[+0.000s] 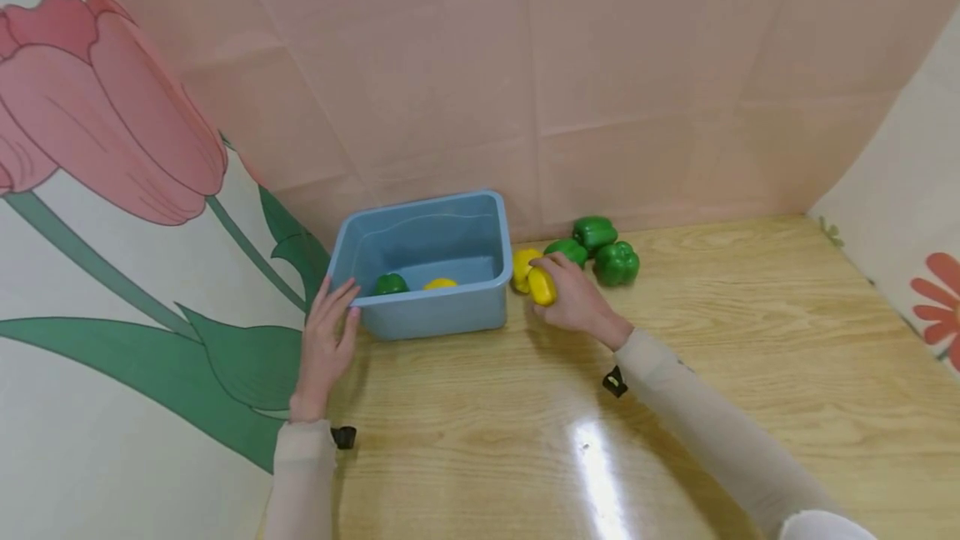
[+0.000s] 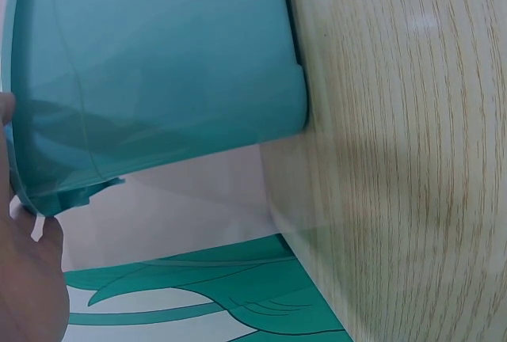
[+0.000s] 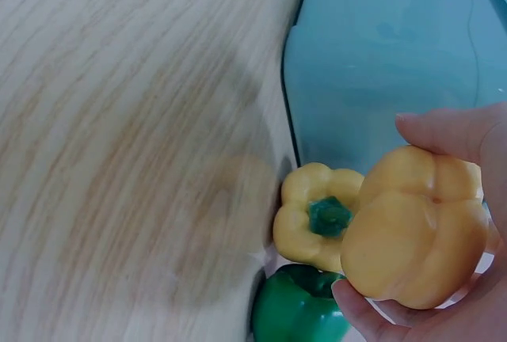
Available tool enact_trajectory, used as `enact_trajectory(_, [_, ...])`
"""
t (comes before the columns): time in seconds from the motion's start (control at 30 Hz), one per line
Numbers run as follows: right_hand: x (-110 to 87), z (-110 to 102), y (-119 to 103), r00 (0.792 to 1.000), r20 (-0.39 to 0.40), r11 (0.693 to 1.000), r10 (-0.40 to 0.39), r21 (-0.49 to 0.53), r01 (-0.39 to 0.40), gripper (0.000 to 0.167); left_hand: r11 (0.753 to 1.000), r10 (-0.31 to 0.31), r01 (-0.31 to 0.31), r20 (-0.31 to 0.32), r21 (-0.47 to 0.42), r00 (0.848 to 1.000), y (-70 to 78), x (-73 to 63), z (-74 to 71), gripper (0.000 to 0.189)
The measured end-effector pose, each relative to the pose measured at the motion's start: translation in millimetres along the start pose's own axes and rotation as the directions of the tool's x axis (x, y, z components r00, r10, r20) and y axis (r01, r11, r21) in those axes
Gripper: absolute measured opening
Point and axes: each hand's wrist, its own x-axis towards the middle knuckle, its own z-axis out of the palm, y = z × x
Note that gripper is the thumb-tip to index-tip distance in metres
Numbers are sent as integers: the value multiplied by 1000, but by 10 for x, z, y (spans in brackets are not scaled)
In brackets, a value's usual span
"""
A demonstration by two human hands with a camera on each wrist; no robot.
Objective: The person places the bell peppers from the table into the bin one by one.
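My right hand (image 1: 573,297) grips a yellow bell pepper (image 3: 416,227) between thumb and fingers, just right of the blue plastic bin (image 1: 435,313). Another yellow bell pepper (image 3: 301,214), with a green stem, lies close to the bin's right wall, partly behind the held one in the right wrist view. My left hand (image 1: 327,340) holds the bin's rim at the near left corner, fingers over the edge and thumb against the outside. Inside the bin, a green bell pepper (image 1: 391,283) and something yellow (image 1: 440,282) show partly above the front rim.
Three green bell peppers (image 1: 617,263) sit clustered at the back, right of the bin. The wooden table (image 1: 465,423) meets a pink cloth-like backdrop (image 1: 637,90). A wall with a tulip picture (image 1: 142,123) stands close on the left, and a white flowered panel is at right.
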Motion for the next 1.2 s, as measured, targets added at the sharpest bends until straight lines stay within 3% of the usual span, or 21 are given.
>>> enact_trajectory(0.6, [71, -220, -113, 998, -52, 1000, -19, 8, 20, 80, 1000, -13, 13, 19, 3, 1000, -20, -1, -4, 35])
enact_trajectory(0.93, [124, -362, -206, 995, -90, 998, -43, -40, 39, 81, 1000, 5, -5, -9, -7, 1000, -2, 4, 4, 37])
enact_trajectory(1.2, [153, -433, -271, 996, -78, 999, -36, -39, 33, 79, 1000, 15, -15, -10, 0, 1000, 3, 9, 9, 36])
